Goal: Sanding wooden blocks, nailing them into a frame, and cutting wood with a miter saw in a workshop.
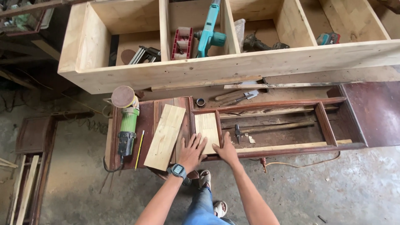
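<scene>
Inside the left opening of the dark wooden frame lies a small pale panel, and both hands press on its near end: the left hand flat with fingers spread, the right hand flat over the frame's lower rail. Neither grip closes on anything; open palms hold the panel seated flush. A longer pale board lies just left, beside a green sander and a pencil.

Pale square wood panel lying flat inside dark frame's opening.
</scene>
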